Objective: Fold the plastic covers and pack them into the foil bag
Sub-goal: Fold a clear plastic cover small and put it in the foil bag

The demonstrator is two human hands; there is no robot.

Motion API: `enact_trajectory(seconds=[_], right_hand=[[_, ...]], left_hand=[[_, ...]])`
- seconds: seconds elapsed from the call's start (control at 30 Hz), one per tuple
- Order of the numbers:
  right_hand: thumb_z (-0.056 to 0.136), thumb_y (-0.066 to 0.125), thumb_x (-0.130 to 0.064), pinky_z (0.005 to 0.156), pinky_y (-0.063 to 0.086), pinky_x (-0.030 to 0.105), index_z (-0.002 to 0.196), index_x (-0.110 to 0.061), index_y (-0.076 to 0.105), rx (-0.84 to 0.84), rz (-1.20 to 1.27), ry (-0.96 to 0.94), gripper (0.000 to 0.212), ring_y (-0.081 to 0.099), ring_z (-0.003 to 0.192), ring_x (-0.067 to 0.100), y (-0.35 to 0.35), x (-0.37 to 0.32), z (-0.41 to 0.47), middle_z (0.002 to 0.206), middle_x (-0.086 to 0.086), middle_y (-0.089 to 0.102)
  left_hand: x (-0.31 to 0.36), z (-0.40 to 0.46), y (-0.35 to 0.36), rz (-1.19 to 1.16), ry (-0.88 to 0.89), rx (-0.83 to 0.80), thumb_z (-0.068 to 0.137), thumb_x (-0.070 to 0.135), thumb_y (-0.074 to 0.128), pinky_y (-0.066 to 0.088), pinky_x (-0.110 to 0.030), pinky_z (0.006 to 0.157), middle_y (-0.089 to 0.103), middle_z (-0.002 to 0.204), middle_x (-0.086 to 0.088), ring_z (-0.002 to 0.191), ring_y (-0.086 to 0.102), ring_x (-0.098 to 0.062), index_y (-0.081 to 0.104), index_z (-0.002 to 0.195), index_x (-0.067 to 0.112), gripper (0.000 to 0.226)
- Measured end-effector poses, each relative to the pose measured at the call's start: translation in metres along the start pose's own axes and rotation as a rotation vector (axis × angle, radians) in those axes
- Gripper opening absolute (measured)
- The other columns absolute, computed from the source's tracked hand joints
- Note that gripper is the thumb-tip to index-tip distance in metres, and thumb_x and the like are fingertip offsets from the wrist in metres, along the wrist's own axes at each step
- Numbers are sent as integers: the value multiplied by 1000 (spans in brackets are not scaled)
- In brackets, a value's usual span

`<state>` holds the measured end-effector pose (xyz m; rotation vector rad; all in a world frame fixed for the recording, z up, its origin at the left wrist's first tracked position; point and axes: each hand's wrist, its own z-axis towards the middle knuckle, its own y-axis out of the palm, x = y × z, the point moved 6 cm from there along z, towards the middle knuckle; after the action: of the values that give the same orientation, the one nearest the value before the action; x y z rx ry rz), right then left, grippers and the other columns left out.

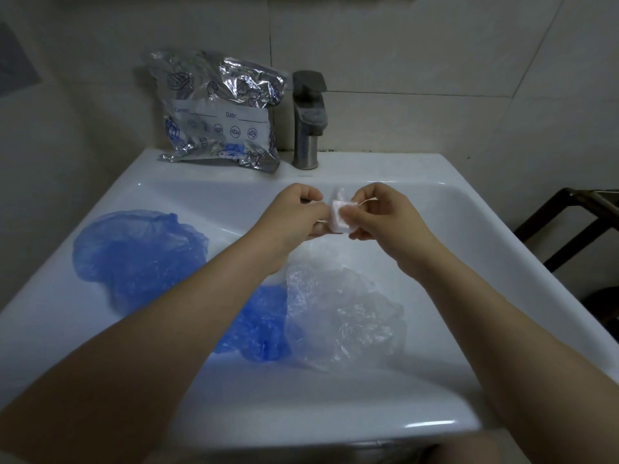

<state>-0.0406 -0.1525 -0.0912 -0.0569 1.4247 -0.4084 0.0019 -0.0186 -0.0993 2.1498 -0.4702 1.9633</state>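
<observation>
Hands meet above the white sink [452, 209]: I see the left hand [294, 212] and right hand [385, 216] both pinching a small folded white plastic cover [340, 217], held between curled fingertips over the basin, in front of the faucet [308, 122]. The foil bag [221, 112] stands on the sink's back ledge, just left of the faucet, leaning on the tiled wall. Inside the basin lie a blue cover [134, 249] at left, a second blue cover [261, 323] and a clear cover [341, 316] partly overlapping it, beneath my view of the forearms.
</observation>
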Motion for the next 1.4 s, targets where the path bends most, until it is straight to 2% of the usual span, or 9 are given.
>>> enact_trajectory(seconds=[0.13, 0.3, 0.47, 0.67, 0.87, 0.93, 1.0, 1.2, 1.4], right_hand=[[86, 64, -15, 57, 47, 19, 83, -20, 52, -38, -146, -127, 14, 57, 57, 6, 4, -9, -2, 74, 0, 62], [87, 63, -17, 67, 48, 18, 90, -28, 53, -43, -367, -334, 14, 58, 78, 9, 11, -16, -5, 97, -1, 56], [81, 70, -20, 76, 47, 10, 110, -27, 57, -209, -567, -425, 32, 51, 90, 6, 16, -20, -7, 117, -11, 44], [87, 63, -22, 81, 46, 15, 100, -11, 67, -71, -496, -367, 18, 53, 95, 8, 9, -22, -4, 123, -4, 48], [89, 62, -26, 70, 46, 28, 89, -12, 67, 20, -233, -146, 14, 60, 76, 14, 0, -10, -1, 84, 2, 66], [86, 65, -19, 63, 45, 22, 90, -17, 61, 63, -54, -93, 6, 57, 69, 11, 0, -8, 0, 82, 4, 64], [84, 67, -16, 58, 43, 12, 102, -20, 60, 92, 40, -50, 20, 58, 70, 7, 0, -7, 2, 87, 7, 65], [85, 65, -12, 57, 43, 5, 114, -11, 65, 1, -36, -3, 29, 58, 77, 8, 12, -22, 16, 96, 2, 66], [88, 61, -9, 67, 54, 25, 88, -6, 68, -170, -114, -45, 7, 60, 65, 14, 36, -58, 35, 74, 6, 66]], left_hand=[[-2, -2, 3, -45, -35, -79, 92, 24, 57, 55, -24, 77, 67, 107, -7, 89, 69, -19, 57, 113, 15, 23], [-5, -2, 2, -113, -60, -100, 90, 13, 58, 53, -27, 85, 70, 101, -9, 90, 68, -20, 63, 103, 12, 14], [-5, -3, 0, -340, -118, -123, 93, 5, 49, 56, -23, 77, 70, 101, -8, 86, 70, -15, 59, 111, 9, 20], [1, -5, 2, -91, -9, -136, 90, 7, 56, 53, -24, 84, 71, 93, -3, 81, 70, -13, 62, 98, 21, 17], [6, -8, 8, 61, 42, -188, 93, 30, 53, 51, -27, 90, 69, 104, -4, 90, 70, -16, 62, 110, 12, 27], [7, -9, 9, 156, 93, -233, 89, 26, 60, 52, -25, 88, 71, 102, -1, 91, 69, -12, 62, 111, 13, 26], [6, -8, 6, 222, 124, -221, 85, 17, 65, 54, -25, 86, 71, 100, -2, 89, 69, -10, 61, 113, 14, 28], [15, -5, -10, 168, 118, -98, 84, 13, 66, 53, -26, 80, 71, 90, -4, 79, 69, -10, 63, 94, 17, 11], [49, 8, -42, 299, 246, 38, 79, 7, 69, 47, -26, 70, 67, 81, -3, 77, 65, -17, 44, 117, 21, 47]])
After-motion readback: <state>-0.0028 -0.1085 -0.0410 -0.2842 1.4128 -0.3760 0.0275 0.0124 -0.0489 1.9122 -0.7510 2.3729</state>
